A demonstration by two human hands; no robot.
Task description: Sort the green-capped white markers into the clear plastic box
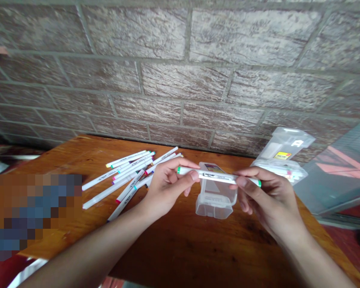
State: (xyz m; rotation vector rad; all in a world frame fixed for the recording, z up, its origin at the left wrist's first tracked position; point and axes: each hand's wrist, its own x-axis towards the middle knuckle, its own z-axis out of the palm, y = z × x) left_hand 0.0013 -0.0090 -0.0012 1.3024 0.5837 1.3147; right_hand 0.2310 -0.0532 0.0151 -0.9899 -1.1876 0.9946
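Note:
Between my two hands a white marker (217, 176) with green ends is held level, its printed label facing me. My left hand (168, 182) pinches it near the left end, thumb in front. At the other end, my right hand (265, 196) grips it between thumb and fingers. Just behind and below the marker, a clear plastic case (214, 204) lies on the wooden table; my hands and the marker cover part of it. To the left of my left hand, several white markers (132, 170) with coloured ends lie in a loose pile.
A second clear plastic case (283, 146) with a yellow label stands propped at the table's right rear, with markers inside its lower part. A stone-block wall (180, 76) rises behind the wooden table (174, 244). Glass panelling (342, 172) borders the right side. The lower left is pixelated.

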